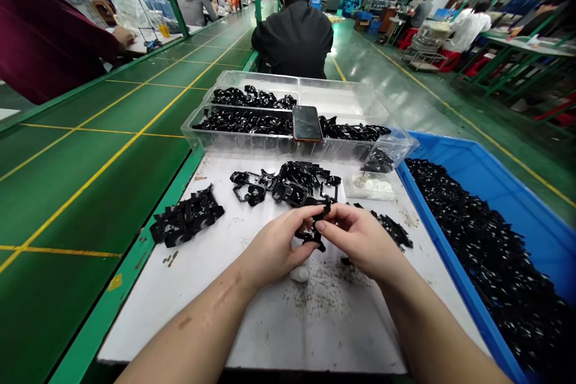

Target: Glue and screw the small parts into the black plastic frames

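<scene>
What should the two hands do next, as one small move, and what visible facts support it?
Probably steady the black part with the left hand and adjust it with the right hand: both hands are on it, so neither seems free for the loose black parts lying just beyond.

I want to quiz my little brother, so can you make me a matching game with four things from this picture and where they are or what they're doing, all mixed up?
Things:
1. phone
2. blue bin
3. stacked black parts
4. single black part

Places and states:
A. on the white tabletop, to the left of both hands
B. held between the left hand and right hand
C. lying on the clear tray
D. holding a heap of small black pieces

Right pairs: 1-C, 2-D, 3-A, 4-B
</scene>
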The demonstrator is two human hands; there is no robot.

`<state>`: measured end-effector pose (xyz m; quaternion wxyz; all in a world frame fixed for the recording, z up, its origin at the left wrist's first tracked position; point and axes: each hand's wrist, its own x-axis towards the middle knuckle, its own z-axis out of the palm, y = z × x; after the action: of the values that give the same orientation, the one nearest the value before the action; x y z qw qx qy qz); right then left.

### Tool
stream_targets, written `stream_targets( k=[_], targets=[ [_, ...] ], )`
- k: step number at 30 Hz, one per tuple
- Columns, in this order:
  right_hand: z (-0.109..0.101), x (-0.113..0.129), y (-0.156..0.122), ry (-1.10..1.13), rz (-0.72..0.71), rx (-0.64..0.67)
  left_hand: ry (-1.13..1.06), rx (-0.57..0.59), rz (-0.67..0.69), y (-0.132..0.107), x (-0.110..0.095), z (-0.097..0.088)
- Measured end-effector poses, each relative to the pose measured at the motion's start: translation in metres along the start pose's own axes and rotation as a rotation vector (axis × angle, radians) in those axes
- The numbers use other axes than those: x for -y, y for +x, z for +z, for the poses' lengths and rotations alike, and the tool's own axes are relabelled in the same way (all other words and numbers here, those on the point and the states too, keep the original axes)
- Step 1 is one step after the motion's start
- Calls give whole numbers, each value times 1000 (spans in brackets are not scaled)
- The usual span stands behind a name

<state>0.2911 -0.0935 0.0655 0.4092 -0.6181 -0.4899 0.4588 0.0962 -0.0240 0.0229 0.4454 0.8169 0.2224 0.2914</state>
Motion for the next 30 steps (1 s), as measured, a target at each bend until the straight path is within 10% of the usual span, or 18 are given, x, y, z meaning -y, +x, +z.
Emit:
stream_targets(
  k=[24,30],
  targets=[
    [3,-14,9,2,-115,2,23,-21,-67,1,5,-1],
    [-13,-39,19,-77,-252,-376,1,-116,-98,7,4,-4]
  ],
)
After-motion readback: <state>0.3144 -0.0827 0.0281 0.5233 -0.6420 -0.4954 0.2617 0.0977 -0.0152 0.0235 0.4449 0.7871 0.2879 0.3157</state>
